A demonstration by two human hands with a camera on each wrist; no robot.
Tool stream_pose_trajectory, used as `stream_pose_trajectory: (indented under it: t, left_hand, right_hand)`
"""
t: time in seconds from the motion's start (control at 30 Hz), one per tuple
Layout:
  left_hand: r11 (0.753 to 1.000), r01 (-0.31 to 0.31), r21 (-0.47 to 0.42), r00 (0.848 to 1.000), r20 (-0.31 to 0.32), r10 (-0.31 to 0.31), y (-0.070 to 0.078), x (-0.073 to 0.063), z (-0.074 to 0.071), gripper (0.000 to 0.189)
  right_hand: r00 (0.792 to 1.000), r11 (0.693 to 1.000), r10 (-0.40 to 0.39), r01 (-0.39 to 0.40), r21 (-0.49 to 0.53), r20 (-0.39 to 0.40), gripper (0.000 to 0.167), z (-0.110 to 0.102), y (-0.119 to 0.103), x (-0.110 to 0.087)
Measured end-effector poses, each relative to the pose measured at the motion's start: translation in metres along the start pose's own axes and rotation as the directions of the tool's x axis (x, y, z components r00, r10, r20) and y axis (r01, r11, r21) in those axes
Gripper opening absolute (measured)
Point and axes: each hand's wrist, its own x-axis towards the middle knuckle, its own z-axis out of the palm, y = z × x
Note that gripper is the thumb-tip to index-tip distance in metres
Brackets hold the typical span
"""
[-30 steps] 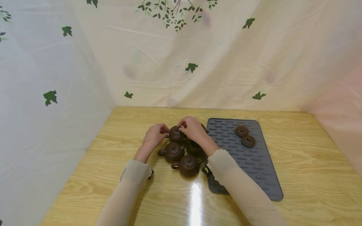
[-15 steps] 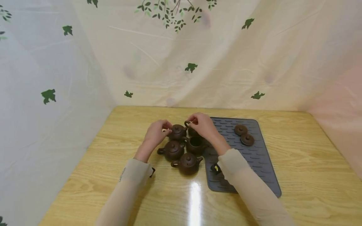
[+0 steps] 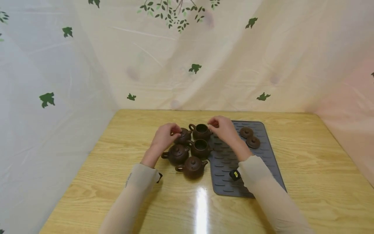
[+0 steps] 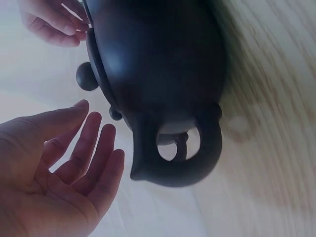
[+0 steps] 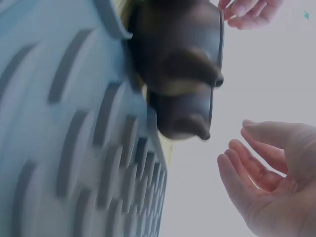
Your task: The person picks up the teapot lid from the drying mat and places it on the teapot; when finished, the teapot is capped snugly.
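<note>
My left hand (image 3: pixel 165 138) hovers with loosely bent fingers at the handle side of the back lidded teapot (image 3: pixel 183 136). In the left wrist view, a gap shows between its fingertips (image 4: pixel 117 158) and a dark teapot's handle (image 4: pixel 173 180). Near the spout of the back lidless teapot (image 3: pixel 201 136), my right hand (image 3: pixel 226 131) is raised, holding nothing. The right wrist view has it apart from two spouted pots. Another lidless teapot (image 3: pixel 200 152) stands in front, beside a lidded teapot (image 3: pixel 177 156); one more lidded teapot (image 3: pixel 193 170) is nearest me.
A grey ridged mat (image 3: pixel 225 185) lies right of the teapots, its left edge close to them. Two brown lids, one farther back (image 3: pixel 246 132) and one nearer (image 3: pixel 253 142), lie on it. A patterned cloth (image 3: pixel 163 78) hangs behind the wooden table (image 3: pixel 125 130).
My right hand has gone from the back lidded teapot's top, past the back lidless teapot's handle, to its spout side. My left hand stays by the same teapot, slightly shifted.
</note>
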Motion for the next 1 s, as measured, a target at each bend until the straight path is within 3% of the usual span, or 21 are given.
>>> stream_pose_trajectory:
  t: [0.43, 1.0]
  left_hand:
    - [0.998, -0.025, -0.052, 0.998, 0.054, 0.028, 0.006, -0.001, 0.011, 0.012]
    - [0.990, -0.133, -0.048, 0.988, 0.067, 0.136, 0.010, -0.005, 0.021, 0.010]
  right_hand:
    - [0.998, 0.999, 0.029, -0.031, -0.040, -0.050, 0.026, -0.026, 0.039, -0.019]
    - [0.991, 0.995, 0.074, -0.082, -0.061, -0.114, 0.024, -0.051, 0.073, -0.047]
